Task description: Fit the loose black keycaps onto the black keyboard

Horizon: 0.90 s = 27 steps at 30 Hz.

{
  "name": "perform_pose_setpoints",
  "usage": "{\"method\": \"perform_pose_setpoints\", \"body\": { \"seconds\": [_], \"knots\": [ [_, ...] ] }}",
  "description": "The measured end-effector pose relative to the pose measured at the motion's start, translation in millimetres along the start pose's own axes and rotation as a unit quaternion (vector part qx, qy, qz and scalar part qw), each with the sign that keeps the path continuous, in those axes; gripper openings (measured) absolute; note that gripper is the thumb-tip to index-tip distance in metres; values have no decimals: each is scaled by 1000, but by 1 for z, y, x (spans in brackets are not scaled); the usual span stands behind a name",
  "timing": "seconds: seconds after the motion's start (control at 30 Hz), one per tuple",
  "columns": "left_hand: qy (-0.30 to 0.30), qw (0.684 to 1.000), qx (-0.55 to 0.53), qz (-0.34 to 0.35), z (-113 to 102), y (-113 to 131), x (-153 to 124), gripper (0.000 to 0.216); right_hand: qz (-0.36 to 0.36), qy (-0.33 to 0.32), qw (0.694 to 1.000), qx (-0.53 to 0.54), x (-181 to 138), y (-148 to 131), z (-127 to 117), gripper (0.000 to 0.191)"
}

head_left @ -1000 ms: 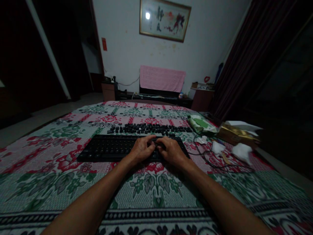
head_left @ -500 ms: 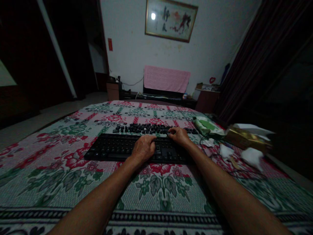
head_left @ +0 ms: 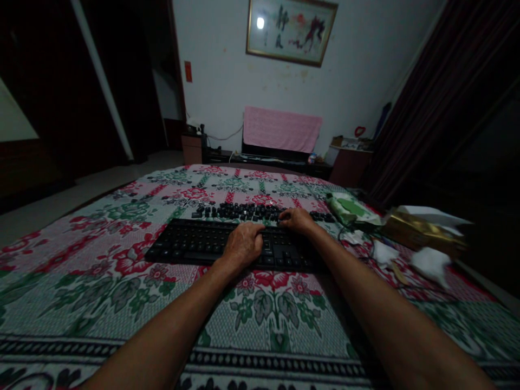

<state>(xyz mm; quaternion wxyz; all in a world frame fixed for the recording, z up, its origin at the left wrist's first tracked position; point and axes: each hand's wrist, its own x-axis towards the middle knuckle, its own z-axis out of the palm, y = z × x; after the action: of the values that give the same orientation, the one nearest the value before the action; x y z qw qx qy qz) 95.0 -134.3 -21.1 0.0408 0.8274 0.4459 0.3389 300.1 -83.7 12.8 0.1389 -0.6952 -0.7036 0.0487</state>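
A black keyboard (head_left: pixel 203 238) lies across the flowered cloth, with many bare key positions and a few caps at its right part. My left hand (head_left: pixel 245 244) rests on its middle, fingers bent toward the far edge, gripping it. Just past that edge, my right hand (head_left: pixel 298 221) has thumb and forefinger pinched together on a small dark piece that looks like a keycap. Loose black keycaps (head_left: pixel 231 210) are strewn in a band behind the keyboard. My right hand and forearm cover the keyboard's right end.
To the right lie a green-and-white tissue pack (head_left: pixel 351 208), a gold box (head_left: pixel 422 230), crumpled white tissues (head_left: pixel 430 264) and a dark cable. The patterned cloth (head_left: pixel 134 303) spreads over the whole surface. Beyond it, a pink towel (head_left: pixel 282 129) hangs over a screen by the wall.
The view has shifted slightly, so everything sits a little further right. Both hands stay nearly in place, the right one still pinching by the keyboard's far edge.
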Motion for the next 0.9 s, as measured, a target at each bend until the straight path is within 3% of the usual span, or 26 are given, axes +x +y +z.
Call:
{"method": "perform_pose_setpoints", "body": {
  "seconds": [0.3,0.43,0.53,0.6,0.73,0.83,0.9],
  "knots": [
    [-3,1000,12,1,0,0,0,30,-2,6,1000,10,-1,1,1,28],
    [0,1000,4,2,0,-1,0,30,24,104,993,59,-10,0,-2,27],
    [-3,1000,4,0,0,-1,0,31,42,192,973,119,-18,0,-10,30],
    [-11,1000,10,0,0,0,0,31,43,216,956,195,-24,1,-16,32],
    [-29,999,37,7,-2,1,0,30,22,220,920,323,-38,3,-26,36],
    [-35,998,54,20,-2,2,-1,30,-3,218,929,299,-52,1,-31,40],
    [-36,997,60,24,-2,2,-2,29,-3,180,931,318,-62,-1,-33,40]
  ]
}}
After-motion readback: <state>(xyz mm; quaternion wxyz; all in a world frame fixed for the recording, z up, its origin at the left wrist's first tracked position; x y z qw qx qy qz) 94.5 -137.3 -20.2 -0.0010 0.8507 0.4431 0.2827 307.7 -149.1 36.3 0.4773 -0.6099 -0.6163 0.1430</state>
